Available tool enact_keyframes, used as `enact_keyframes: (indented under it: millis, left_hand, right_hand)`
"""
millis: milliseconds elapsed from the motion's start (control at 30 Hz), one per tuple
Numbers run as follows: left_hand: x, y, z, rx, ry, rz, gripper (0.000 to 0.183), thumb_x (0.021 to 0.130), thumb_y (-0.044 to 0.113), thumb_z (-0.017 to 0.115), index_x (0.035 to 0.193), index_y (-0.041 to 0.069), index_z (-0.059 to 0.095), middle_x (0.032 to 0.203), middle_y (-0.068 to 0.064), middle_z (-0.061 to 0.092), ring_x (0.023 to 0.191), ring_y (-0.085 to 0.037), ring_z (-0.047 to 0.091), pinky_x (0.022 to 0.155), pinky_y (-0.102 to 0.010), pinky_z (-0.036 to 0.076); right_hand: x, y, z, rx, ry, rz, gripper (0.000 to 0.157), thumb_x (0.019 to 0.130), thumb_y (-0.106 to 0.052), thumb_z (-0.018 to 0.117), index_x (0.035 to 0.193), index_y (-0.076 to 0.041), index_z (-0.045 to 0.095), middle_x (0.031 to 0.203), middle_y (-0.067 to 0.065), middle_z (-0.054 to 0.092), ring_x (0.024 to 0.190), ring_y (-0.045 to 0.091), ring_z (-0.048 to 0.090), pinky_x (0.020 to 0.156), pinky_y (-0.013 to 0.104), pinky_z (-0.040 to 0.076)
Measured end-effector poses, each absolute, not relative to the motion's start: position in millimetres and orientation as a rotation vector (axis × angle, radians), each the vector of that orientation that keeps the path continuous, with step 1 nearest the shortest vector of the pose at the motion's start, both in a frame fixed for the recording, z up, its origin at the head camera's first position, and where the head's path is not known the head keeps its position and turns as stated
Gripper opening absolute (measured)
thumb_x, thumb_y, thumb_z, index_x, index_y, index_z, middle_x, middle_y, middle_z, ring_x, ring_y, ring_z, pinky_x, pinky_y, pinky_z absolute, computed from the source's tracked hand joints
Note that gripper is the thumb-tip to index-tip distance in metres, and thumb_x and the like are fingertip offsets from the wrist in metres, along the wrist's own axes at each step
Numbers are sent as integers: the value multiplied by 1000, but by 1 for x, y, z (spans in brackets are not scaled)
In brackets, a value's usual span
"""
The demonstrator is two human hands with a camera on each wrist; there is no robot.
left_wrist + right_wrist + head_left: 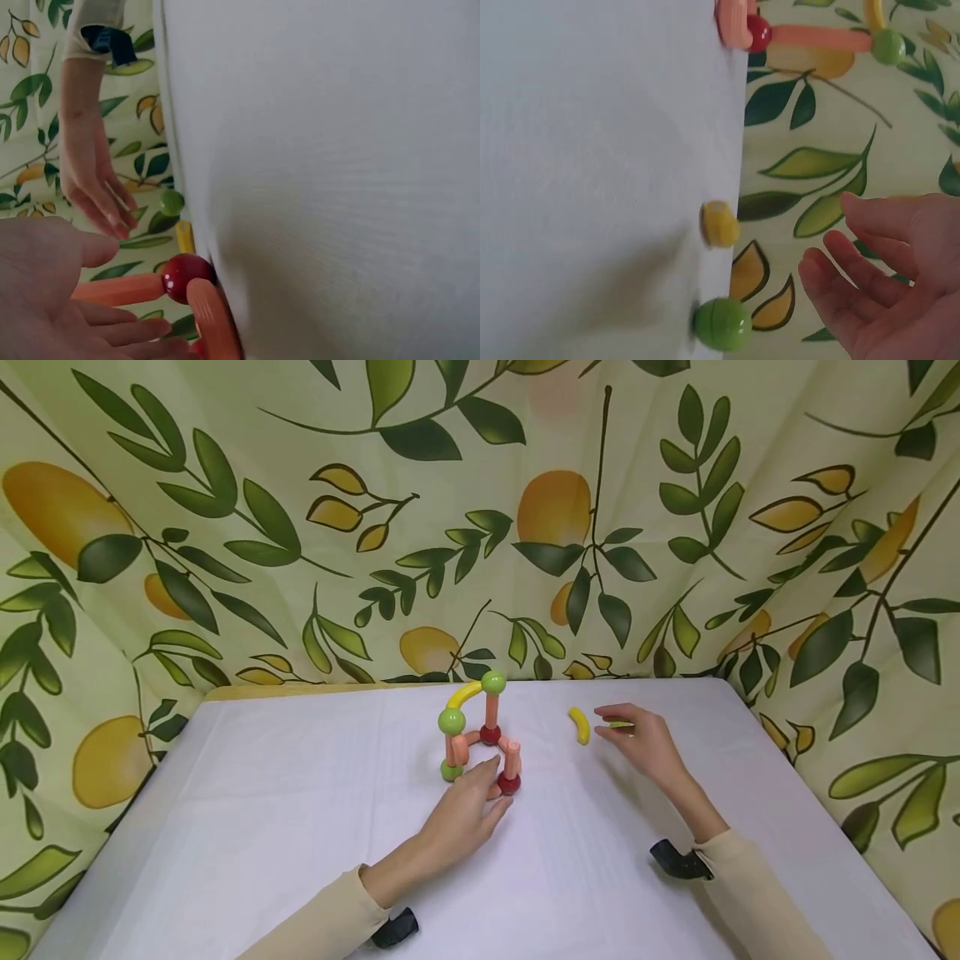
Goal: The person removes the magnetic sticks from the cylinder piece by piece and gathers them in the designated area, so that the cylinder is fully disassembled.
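On the table stands a toy structure of peach sticks (pixel 491 710), red balls (pixel 509 784), green balls (pixel 452 721) and a curved yellow stick (pixel 465 693). My left hand (pixel 463 810) is at its near side, thumb and fingers spread on either side of an upright peach stick (pixel 124 288) above a red ball (pixel 186 277); whether it touches the structure is unclear. To the right, my right hand (pixel 647 745) hovers with fingers parted, holding nothing. Below it a loose green ball (pixel 722 324) rests on the table, apart from the fingertips. A loose curved yellow stick (pixel 579 725) lies just left of that hand.
White cloth covers the table (pixel 300 827). A curtain (pixel 465 527) printed with leaves and fruit hangs behind and along both sides. Black straps (pixel 678 860) show at both sleeve cuffs.
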State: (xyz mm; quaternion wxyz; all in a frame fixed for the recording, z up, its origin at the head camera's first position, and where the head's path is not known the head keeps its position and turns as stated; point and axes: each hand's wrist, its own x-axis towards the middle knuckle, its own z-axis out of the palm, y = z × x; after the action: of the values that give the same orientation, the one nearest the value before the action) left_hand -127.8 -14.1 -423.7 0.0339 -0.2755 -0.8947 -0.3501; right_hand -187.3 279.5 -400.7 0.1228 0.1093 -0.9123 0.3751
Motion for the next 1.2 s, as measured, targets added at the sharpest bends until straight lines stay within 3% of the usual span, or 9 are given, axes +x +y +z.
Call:
enact_keyframes:
  millis: [233,433,767,967,1200]
  left_hand:
    - [-116,-20,-423,-937,-2908,-723,61,95,30,65,143,-4,45,146,-21,45,136,-40,40,112,-53,31]
    - [-109,-24,-422,-1021,-3013,-603,69,97,39,59,150,2,36,155,-22,32,143,-43,27,115,-56,21]
    - [-107,-28,-426,-1076,-3050,-494,64,98,43,56,152,13,37,158,-18,28,145,-41,22,113,-63,19]
    - [-109,-29,-431,-1093,-3054,-421,65,98,45,53,154,18,33,160,-14,23,147,-40,17,113,-66,16]
    - [-111,-30,-428,-1122,-3060,-440,64,98,44,54,155,23,32,162,-13,19,147,-40,14,112,-66,17]
  right_hand:
    - [-183,259,-402,446,-2657,1156,29,84,2,73,112,7,68,109,21,69,96,32,68,80,40,57]
    - [-180,244,-406,614,-2654,1217,31,84,-2,76,113,6,68,110,19,70,91,29,70,80,38,58]
    - [-176,215,-411,785,-2630,1478,46,83,-17,79,122,4,65,115,15,69,101,30,68,85,33,56]
    - [-175,204,-410,762,-2609,1632,45,84,-13,78,124,2,64,119,13,68,104,27,68,86,27,55]
    - [-174,194,-406,709,-2630,1669,41,85,-14,76,123,0,66,120,14,68,106,27,67,88,31,55]
